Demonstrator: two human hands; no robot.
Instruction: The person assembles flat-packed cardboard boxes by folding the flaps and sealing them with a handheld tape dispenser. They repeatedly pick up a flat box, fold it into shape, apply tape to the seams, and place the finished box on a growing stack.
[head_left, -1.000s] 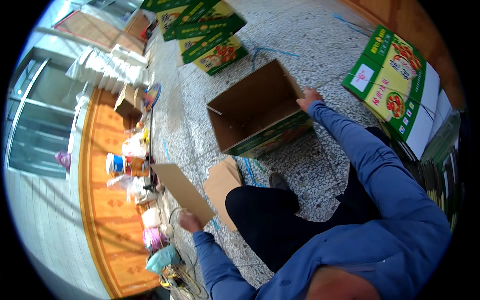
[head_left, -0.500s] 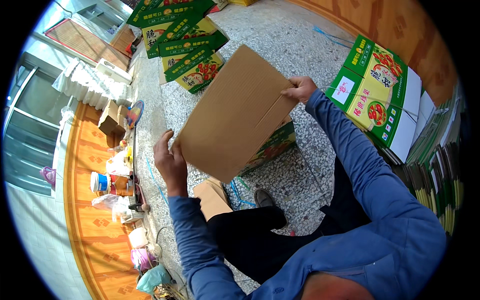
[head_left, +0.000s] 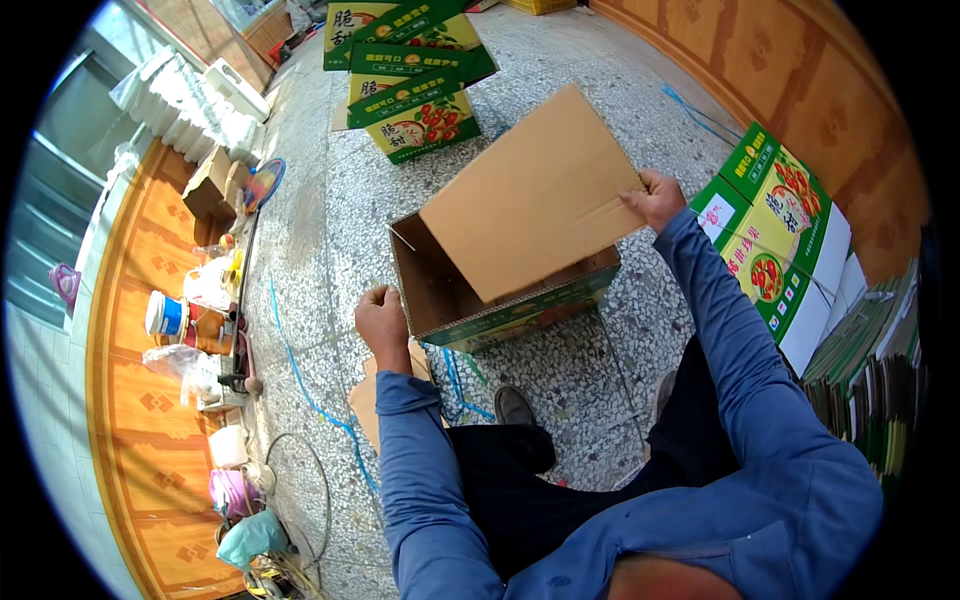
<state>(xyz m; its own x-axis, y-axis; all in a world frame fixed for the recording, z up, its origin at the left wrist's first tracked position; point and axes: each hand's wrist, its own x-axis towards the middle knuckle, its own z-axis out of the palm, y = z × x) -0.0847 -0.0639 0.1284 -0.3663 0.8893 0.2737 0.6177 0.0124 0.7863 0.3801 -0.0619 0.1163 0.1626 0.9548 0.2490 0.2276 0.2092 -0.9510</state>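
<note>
Cardboard sheet (head_left: 530, 195): a plain brown flat piece, tilted over the open box – its lower edge goes down inside the box, its upper part stands above it.
Open box (head_left: 470, 300): a carton with green printed sides and brown inside, standing on the speckled stone floor (head_left: 330, 230) just in front of the person's knees.
Right hand (head_left: 655, 198): the grip is closed on the right edge of the cardboard sheet, fingers folded around the edge, thumb on the near side.
Left hand (head_left: 382, 318): it is at the left near corner of the open box; the fingers are curled, but I cannot tell if they really hold the box wall or only touch it.
Folded green cartons (head_left: 410, 70): several flat ones lie on the floor beyond the box, well apart from it.
Stack at the right (head_left: 775, 240): more flat green cartons with fruit pictures – near the right forearm.
Blue strap (head_left: 300, 370): it lies on the floor left of the box.
Wooden bench (head_left: 130, 380): along the left side, with jars and bags on it.
</note>
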